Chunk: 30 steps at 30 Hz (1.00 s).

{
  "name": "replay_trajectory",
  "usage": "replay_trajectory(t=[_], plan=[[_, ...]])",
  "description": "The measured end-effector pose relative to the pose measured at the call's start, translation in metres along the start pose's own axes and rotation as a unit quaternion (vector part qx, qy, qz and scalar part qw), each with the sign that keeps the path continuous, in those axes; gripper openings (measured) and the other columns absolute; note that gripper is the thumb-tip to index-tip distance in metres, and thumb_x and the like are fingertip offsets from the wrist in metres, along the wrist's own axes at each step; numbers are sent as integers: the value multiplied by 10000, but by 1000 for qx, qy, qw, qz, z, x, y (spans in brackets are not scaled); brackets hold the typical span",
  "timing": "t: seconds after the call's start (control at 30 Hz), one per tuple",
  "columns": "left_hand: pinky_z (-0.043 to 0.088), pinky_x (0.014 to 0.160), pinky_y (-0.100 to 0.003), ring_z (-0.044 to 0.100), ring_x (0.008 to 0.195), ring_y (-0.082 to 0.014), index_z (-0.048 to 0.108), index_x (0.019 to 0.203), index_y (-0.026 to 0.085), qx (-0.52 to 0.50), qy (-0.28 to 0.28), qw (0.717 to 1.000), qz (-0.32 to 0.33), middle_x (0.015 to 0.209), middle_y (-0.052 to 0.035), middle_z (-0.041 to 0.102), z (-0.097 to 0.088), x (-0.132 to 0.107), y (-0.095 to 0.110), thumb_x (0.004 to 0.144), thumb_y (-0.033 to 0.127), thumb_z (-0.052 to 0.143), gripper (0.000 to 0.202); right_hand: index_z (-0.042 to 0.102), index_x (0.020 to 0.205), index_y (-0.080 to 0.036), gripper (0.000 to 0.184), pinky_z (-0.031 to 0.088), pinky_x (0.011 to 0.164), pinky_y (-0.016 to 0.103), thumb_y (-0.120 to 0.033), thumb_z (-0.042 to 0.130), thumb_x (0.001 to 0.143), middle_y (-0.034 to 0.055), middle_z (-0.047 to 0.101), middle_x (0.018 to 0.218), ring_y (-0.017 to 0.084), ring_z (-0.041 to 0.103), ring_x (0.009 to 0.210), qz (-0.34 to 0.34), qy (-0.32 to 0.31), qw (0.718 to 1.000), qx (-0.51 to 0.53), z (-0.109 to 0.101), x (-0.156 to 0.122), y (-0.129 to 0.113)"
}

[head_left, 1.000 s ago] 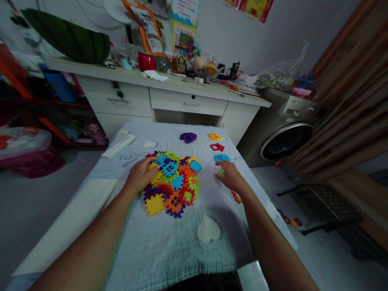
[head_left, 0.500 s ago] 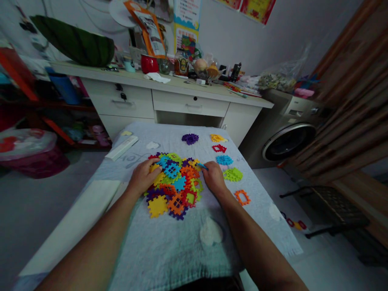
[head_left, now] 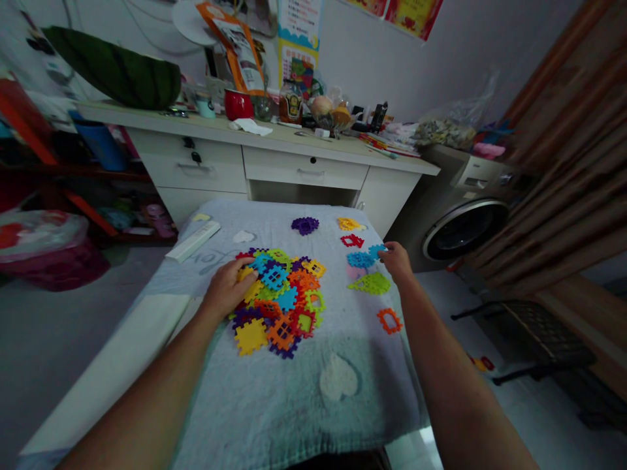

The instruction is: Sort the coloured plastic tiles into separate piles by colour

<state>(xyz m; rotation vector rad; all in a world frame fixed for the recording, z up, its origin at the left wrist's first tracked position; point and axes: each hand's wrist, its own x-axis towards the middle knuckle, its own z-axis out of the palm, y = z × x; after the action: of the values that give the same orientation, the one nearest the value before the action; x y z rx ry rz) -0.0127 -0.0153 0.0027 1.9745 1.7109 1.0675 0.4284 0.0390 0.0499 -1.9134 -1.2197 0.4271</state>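
Note:
A mixed heap of colourful plastic interlocking tiles (head_left: pixel 281 300) lies on the cloth-covered table. My left hand (head_left: pixel 228 287) rests at the heap's left side, thumb and fingers apart, touching yellow tiles there. To the right, my right hand (head_left: pixel 398 260) pinches a blue interlocking tile (head_left: pixel 377 251) at the edge of a small pile of blue tiles (head_left: pixel 360 260). Around that pile are a green pile (head_left: pixel 372 283), a red tile (head_left: pixel 352 240), yellow tiles (head_left: pixel 349 224) and an orange frame tile (head_left: pixel 389 320). Purple tiles (head_left: pixel 305 226) sit farther back.
A long white box (head_left: pixel 193 240) lies at the table's left. Behind the table stands a white desk (head_left: pixel 289 153) bearing a watermelon piece (head_left: pixel 117 68), jars and papers. A washing machine (head_left: pixel 460 202) and a low stool (head_left: pixel 529 333) are on the right.
My right hand has moved right from the heap to the blue pile, carrying the blue tile. My left hand stays at the heap. The view has shifted slightly.

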Motion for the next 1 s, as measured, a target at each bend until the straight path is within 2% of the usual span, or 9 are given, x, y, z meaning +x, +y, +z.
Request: replay_trajectory(t=[0.13, 0.23, 0.33, 0.43, 0.53, 0.63, 0.7, 0.83, 1.0], plan=[[430, 1022, -436, 569, 1106, -274, 631, 1119, 181, 20, 35, 998, 45, 1157, -103, 603, 1, -1, -5, 822, 490, 512, 445, 649, 1009, -124, 297, 410, 504, 197, -144, 622, 714, -8, 609, 638, 126, 600, 563, 31, -50, 998, -5, 5, 6, 6], [408, 1055, -438, 537, 1158, -276, 628, 1124, 180, 38, 63, 995, 61, 1205, -111, 559, 0, -4, -5, 838, 491, 501, 442, 673, 1032, -118, 311, 450, 569, 217, -140, 637, 724, 31, 653, 752, 138, 623, 634, 1, -83, 993, -88, 6, 4, 7], [402, 1057, -443, 532, 1158, -284, 639, 1118, 174, 65, 81, 993, 51, 1187, -119, 552, -2, -8, -1, 854, 515, 476, 461, 672, 1103, -108, 384, 493, 714, 267, -168, 680, 723, 113, 664, 960, 191, 654, 812, -40, -63, 980, -184, 4, -2, 4], [403, 1044, -455, 537, 1141, -292, 655, 1098, 175, 84, 85, 992, 29, 1135, -120, 566, -4, -11, 3, 864, 544, 449, 483, 643, 1189, -115, 458, 480, 867, 342, -204, 686, 742, 176, 622, 1114, 256, 633, 988, -77, -22, 971, -227, 4, -17, -7], [411, 1025, -452, 560, 1099, -282, 658, 1090, 190, 73, 55, 996, 3, 1105, -106, 596, -4, -12, 4, 873, 569, 421, 497, 639, 1186, -145, 404, 438, 953, 376, -212, 637, 788, 156, 624, 1145, 259, 596, 1074, -157, -45, 965, -204, 15, -43, -24], [441, 983, -414, 584, 1066, -258, 644, 1110, 212, 32, 19, 999, -17, 1097, -79, 623, -4, -14, 2, 870, 589, 427, 497, 652, 1127, -166, 325, 414, 983, 368, -231, 615, 811, 115, 645, 1146, 234, 575, 1098, -250, -125, 947, -159, 39, -77, -42], [450, 968, -389, 588, 1072, -246, 634, 1121, 221, 1, 16, 1000, -25, 1114, -67, 628, -5, -14, 0, 861, 593, 450, 490, 639, 1150, -164, 336, 392, 1001, 363, -244, 605, 826, 110, 639, 1197, 226, 561, 1115, -285, -165, 933, -143, 57, -99, -51], [447, 971, -378, 597, 1052, -235, 627, 1116, 220, -28, 32, 999, -24, 1115, -61, 633, -5, -15, -1, 834, 571, 505, 467, 589, 1246, -181, 389, 362, 997, 362, -231, 561, 862, 104, 616, 1278, 236, 527, 1152, -292, -184, 926, -154, 84, -126, -59], [410, 1025, -421, 566, 1105, -256, 645, 1051, 208, 15, 58, 998, 5, 1117, -78, 626, -3, -12, 1, 801, 487, 540, 390, 616, 1206, -220, 321, 353, 967, 351, -242, 538, 895, 76, 628, 1270, 236, 519, 1154, -298, -182, 921, -172, 92, -133, -56]])
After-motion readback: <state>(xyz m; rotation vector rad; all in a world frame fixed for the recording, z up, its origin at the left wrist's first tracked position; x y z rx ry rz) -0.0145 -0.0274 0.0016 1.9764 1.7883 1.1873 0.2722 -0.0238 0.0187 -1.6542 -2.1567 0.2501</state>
